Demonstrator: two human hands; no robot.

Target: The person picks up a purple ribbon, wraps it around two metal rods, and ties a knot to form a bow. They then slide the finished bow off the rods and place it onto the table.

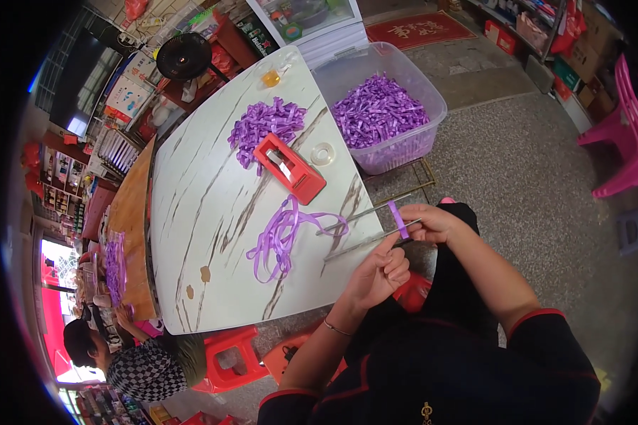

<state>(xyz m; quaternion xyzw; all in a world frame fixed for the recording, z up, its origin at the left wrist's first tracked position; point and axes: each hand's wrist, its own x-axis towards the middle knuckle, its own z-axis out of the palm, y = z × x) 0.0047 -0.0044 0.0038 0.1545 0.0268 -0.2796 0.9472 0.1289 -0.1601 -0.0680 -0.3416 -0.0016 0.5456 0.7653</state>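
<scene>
My right hand (pixel 432 221) pinches a short purple ribbon strip (pixel 398 218) wrapped around the end of two thin metal rods (pixel 365 228) that reach out over the table edge. Just below, my left hand (pixel 381 269) has its fingers curled on the lower rod. A tangle of long purple ribbon (pixel 282 234) lies on the marble-patterned table (pixel 213 234), draped over the rods' far ends. A red tape dispenser (pixel 289 167) sits further up the table, next to a clear tape roll (pixel 322 154).
A pile of purple ribbon pieces (pixel 266 124) lies behind the dispenser. A clear plastic bin (pixel 397 106) full of purple loops stands at the table's right. Red stools (pixel 230 361) are under the table. Another person (pixel 142 361) sits at lower left. Pink chairs (pixel 627 142) stand at right.
</scene>
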